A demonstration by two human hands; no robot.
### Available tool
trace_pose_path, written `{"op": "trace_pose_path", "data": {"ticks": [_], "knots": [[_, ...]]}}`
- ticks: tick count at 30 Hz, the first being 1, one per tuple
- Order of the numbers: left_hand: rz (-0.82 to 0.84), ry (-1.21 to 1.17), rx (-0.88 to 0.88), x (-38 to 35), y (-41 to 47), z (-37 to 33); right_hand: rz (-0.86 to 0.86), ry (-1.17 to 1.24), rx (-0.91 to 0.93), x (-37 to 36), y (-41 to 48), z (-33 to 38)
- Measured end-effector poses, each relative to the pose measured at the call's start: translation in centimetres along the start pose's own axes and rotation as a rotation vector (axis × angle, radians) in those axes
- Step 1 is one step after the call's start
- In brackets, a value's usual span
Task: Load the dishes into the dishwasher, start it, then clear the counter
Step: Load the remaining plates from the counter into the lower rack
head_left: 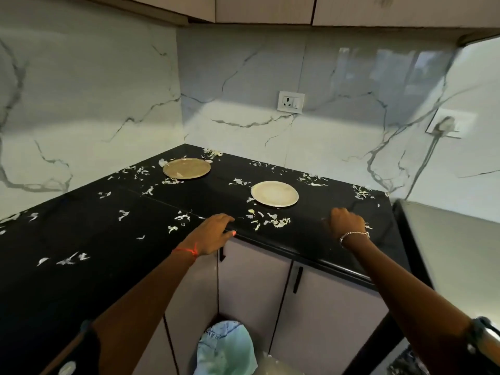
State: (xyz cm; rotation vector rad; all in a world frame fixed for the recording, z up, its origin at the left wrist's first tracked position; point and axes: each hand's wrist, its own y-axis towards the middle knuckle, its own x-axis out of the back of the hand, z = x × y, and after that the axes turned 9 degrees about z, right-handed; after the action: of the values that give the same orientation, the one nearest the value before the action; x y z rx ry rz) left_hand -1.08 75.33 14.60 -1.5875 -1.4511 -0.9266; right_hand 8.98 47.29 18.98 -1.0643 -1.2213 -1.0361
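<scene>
The left hand [215,234] rests open at the near edge of the counter [81,234], probably cupped to catch scraps [273,221]. The right hand [345,221] is loosely curled, holding nothing visible. Two plates [186,168] [274,193] sit farther back.

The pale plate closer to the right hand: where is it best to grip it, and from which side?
Probably the near rim of the pale plate, approached from the counter's front edge. It lies flat and shallow, so only the rim gives purchase. The right hand is closest, with scraps nearby.
</scene>
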Motion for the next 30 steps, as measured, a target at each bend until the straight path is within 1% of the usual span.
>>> {"op": "trace_pose_path", "data": {"ticks": [1,2,4,5,6,7,8,11,13,15,19,22,23,25,28,30], "knots": [[0.006,-0.023,0.019,-0.3,1.9,0.7,0.033,0.118,-0.043,-0.6,2.2,0.2],[0.007,-0.052,0.038,-0.7,3.5,1.3,0.081,0.299,-0.091,-1.3,4.2,0.4],[0.017,-0.109,0.072,-1.7,7.4,3.2,0.231,0.765,-0.227,-2.6,9.1,1.0],[0.033,-0.112,0.079,-2.2,9.4,4.3,0.322,0.929,-0.306,-3.0,11.3,1.4],[0.049,-0.106,0.084,-2.7,11.2,5.4,0.404,1.042,-0.36,-3.4,13.3,1.7],[0.06,-0.093,0.094,-3.2,12.7,6.5,0.462,1.102,-0.386,-3.7,14.8,2.0],[0.059,-0.076,0.107,-3.7,14.8,7.6,0.498,1.138,-0.398,-4.0,16.9,2.3],[0.066,0.018,0.167,-5.0,20.3,10.5,0.504,1.136,-0.41,-5.5,22.7,2.9],[0.083,0.079,0.189,-5.4,23.1,11.9,0.489,1.109,-0.411,-6.4,25.8,3.6],[0.069,0.065,0.229,-6.0,25.0,13.1,0.458,1.103,-0.42,-7.4,28.8,4.2],[-0.088,0.103,0.248,-7.2,25.7,14.5,0.41,1.025,-0.493,-9.1,33.3,5.2],[-0.093,0.087,0.24,-7.4,25.6,14.5,0.388,0.898,-0.521,-9.6,35.0,5.9],[-0.101,0.084,0.241,-7.4,25.6,14.6,0.393,0.9,-0.532,-9.7,35.4,5.9],[-0.118,0.078,0.239,-7.3,25.6,14.6,0.421,1.009,-0.546,-9.8,36.3,5.5],[-0.126,0.068,0.239,-7.2,25.6,14.4,0.457,1.215,-0.424,-9.4,37.4,4.8],[-0.122,0.053,0.24,-7.2,25.5,14.3,0.376,1.289,-0.388,-8.4,38.0,5.1]]}}
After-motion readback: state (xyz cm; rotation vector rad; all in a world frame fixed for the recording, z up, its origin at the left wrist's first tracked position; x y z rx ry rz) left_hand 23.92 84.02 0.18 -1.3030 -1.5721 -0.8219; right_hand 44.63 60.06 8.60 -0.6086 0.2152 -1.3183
